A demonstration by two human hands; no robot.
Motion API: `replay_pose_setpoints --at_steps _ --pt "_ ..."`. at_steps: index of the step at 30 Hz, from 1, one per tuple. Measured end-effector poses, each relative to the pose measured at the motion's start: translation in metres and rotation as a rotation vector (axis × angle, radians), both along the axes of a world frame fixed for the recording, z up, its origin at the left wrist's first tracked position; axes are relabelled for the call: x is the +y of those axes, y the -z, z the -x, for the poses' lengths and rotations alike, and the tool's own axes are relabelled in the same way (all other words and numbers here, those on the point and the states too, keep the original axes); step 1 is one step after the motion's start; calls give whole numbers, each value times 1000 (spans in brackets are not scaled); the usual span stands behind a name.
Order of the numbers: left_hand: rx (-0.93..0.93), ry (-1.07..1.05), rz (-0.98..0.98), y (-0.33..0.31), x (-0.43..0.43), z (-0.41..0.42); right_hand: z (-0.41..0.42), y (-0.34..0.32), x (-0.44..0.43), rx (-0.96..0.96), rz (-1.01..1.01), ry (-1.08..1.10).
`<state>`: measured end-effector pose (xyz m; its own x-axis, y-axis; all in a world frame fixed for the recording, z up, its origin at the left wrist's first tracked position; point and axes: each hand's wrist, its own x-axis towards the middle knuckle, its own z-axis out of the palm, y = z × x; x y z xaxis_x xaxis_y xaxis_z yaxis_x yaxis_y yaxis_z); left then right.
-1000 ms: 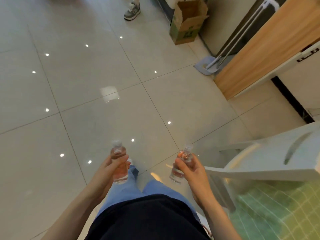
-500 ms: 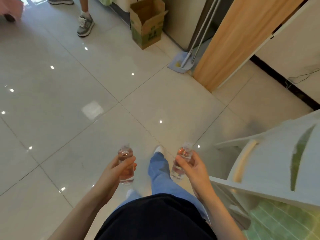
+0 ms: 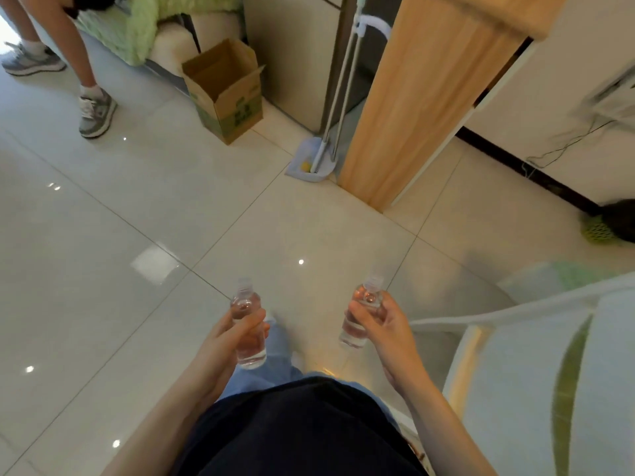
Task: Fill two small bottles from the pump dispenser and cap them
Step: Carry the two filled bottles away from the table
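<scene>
The shiny tile floor (image 3: 103, 269) ahead is wide and bare, with a white chair (image 3: 536, 372) close on the right. The left hand (image 3: 230, 341) grips one small bottle (image 3: 248, 324) and the right hand (image 3: 388, 331) grips the other bottle (image 3: 360, 316), hands apart. Both bottles stand up, caps on top, with clear liquid inside.

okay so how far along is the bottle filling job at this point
Looks done: both small clear plastic bottles, one in the left hand at and one in the right hand at, seem to hold clear liquid and carry clear caps. In hand: both are held upright over the glossy tiled floor. Left: apparently only setting them down; no pump dispenser is visible.
</scene>
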<state>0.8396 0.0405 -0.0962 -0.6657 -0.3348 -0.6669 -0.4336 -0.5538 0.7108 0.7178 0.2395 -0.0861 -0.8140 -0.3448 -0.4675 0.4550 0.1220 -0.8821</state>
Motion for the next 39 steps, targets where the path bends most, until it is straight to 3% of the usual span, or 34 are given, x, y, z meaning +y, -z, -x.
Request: replay_pose_setpoints --at_steps 20,31,39 --pt "24 434 25 -5 -117 350 269 -9 -93 67 -24 397" --pt "20 377 24 7 -102 489 416 -6 -90 -3 66 386" --pt "177 397 61 -36 -67 599 520 -44 -67 91 69 254"
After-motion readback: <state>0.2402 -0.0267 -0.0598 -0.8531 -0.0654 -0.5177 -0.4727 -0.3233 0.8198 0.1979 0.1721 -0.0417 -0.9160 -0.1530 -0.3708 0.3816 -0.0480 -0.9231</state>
